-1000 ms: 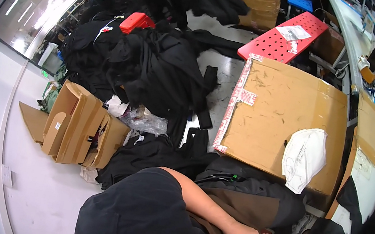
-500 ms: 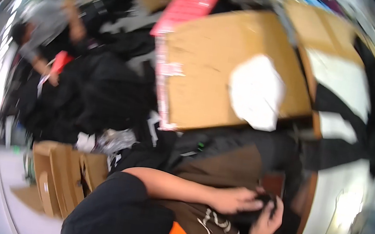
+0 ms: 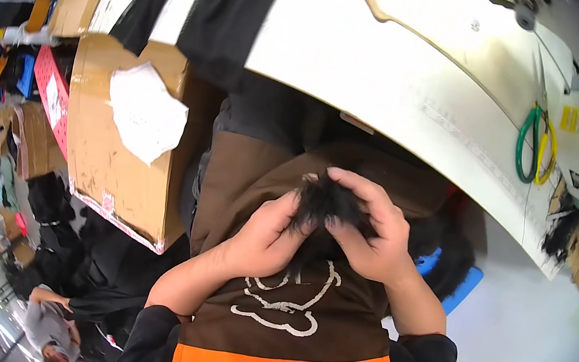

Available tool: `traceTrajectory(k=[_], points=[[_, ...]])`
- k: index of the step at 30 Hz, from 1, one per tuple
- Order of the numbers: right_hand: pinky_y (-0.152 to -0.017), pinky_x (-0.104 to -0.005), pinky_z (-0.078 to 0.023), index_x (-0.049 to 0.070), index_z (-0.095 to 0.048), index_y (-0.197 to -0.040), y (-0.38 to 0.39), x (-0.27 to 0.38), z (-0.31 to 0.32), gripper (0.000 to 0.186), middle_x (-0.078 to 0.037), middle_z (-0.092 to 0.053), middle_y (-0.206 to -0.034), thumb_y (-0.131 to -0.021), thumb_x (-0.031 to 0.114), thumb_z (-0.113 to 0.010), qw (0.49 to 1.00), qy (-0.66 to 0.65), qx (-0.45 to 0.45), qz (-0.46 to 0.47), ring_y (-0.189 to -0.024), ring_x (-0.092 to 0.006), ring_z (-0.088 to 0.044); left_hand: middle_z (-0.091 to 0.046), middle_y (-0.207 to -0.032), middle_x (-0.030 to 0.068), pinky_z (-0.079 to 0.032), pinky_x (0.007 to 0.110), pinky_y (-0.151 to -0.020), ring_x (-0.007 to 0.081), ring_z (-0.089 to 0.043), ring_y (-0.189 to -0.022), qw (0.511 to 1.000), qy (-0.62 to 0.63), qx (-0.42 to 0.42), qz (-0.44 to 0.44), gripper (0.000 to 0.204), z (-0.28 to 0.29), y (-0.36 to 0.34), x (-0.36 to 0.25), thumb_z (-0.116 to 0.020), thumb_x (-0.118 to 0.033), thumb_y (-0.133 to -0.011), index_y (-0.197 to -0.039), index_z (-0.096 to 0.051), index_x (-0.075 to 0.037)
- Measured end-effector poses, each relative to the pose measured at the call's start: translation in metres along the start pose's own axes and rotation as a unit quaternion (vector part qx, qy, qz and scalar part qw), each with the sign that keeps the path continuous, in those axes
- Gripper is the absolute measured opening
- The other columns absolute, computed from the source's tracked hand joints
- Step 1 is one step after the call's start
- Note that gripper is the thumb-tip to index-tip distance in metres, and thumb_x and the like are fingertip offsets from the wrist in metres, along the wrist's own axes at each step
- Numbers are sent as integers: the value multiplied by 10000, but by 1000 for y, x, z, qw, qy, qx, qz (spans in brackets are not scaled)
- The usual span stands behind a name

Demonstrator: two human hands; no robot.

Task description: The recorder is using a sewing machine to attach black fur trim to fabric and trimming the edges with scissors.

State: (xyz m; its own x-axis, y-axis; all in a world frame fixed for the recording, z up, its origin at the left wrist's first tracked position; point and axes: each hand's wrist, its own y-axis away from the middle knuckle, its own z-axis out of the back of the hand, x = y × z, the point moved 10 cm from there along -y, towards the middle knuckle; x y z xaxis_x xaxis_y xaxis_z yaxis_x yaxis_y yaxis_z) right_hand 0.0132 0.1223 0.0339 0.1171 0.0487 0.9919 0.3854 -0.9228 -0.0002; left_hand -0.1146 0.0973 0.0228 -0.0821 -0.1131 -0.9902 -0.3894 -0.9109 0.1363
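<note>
Over my lap, a small black furry piece (image 3: 328, 201) is held between both hands, its long hairs sticking out around the fingers. My left hand (image 3: 272, 231) pinches its left side with thumb and fingers. From the right, my right hand (image 3: 373, 228) is closed round the other side, thumb below and index finger along the top. What lies under the fur is hidden. Beneath the hands is a brown apron (image 3: 244, 181) with a pale line drawing and an orange lower part.
Ahead stands a white table (image 3: 367, 72) with black cloth (image 3: 229, 12) at its left. Scissors with green and yellow handles (image 3: 527, 147) lie at its right. A cardboard box (image 3: 132, 171) bearing a white paper stands left. More black fur (image 3: 454, 264) sits by a blue panel. Another person (image 3: 51, 325) is lower left.
My view has swung to the right, so the table and scissors now show and the box sits at left. Both hands still hold the black piece, now in the middle of the view.
</note>
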Motion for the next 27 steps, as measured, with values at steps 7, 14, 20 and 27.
traceTrajectory(k=[7, 14, 20, 27], points=[[-876, -318, -600, -47, -726, -1158, 25, 16, 62, 282, -169, -765, -1113, -883, -112, -721, 983, 91, -142, 71, -1013, -260, -756, -681, -1012, 188, -549, 355, -794, 353, -680, -863, 992, -91, 71, -42, 299, -30, -33, -9, -538, 52, -988, -1283, -584, 43], [-829, -326, -591, 3, -736, -1161, 53, 12, 91, 308, -157, -762, -1078, -859, -56, -758, 970, 116, -199, 71, -951, -288, -754, -682, -997, 146, -543, 341, -788, 282, -674, -844, 985, -42, 162, 32, 267, -70, -61, -3, -549, 10, -1015, -1279, -589, 10], [-793, -338, -584, 21, -743, -1161, 53, 23, 105, 358, -145, -759, -1053, -813, -62, -753, 967, 118, -220, 45, -910, -299, -740, -670, -967, 132, -528, 308, -777, 232, -632, -809, 982, -51, 173, 47, 189, -78, -71, -13, -560, -5, -1017, -1204, -589, 8], [-960, -364, -558, -40, -736, -1155, 26, 16, 68, 313, -187, -764, -1115, -849, -42, -670, 968, 222, -111, 36, -1034, -297, -743, -571, -824, 288, -482, 475, -643, 517, -530, -769, 995, -74, 59, 11, 137, -38, -47, -6, -636, -81, -991, -968, -524, -7]])
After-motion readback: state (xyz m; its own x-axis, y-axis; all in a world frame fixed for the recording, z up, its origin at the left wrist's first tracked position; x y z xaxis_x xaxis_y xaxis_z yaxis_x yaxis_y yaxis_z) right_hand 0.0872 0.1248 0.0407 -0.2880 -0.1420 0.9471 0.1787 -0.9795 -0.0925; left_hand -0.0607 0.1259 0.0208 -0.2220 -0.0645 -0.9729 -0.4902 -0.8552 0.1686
